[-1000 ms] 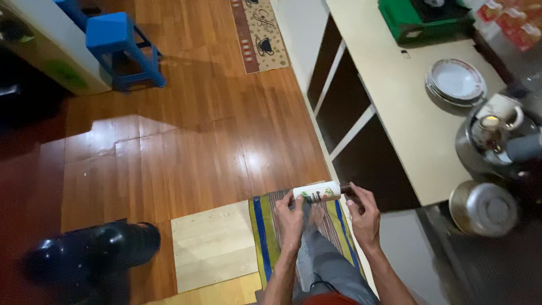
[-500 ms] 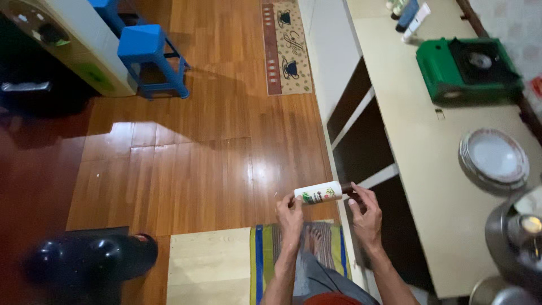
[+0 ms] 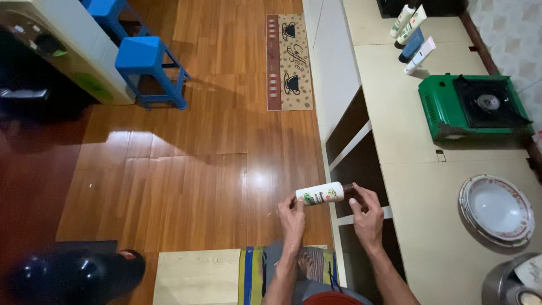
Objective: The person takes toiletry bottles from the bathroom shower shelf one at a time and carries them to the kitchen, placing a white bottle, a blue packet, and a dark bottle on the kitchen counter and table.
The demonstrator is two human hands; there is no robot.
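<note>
I hold a small white bottle (image 3: 320, 195) with a green label sideways in front of me, above the floor beside the counter. My left hand (image 3: 292, 215) grips its bottom end. My right hand (image 3: 367, 212) pinches the dark cap end with thumb and fingers. Both forearms reach up from the bottom of the view.
A cream counter (image 3: 429, 186) on the right carries a green single-burner stove (image 3: 473, 106), a stack of white plates (image 3: 497, 209), several tubes and bottles (image 3: 412, 31) and a metal pot (image 3: 514, 285). The wooden floor holds a blue stool (image 3: 148, 66), a patterned mat (image 3: 289, 62) and a striped rug (image 3: 254, 277).
The view has swung further along the counter, bringing the stove and the tubes into view. My hands keep the same hold on the bottle.
</note>
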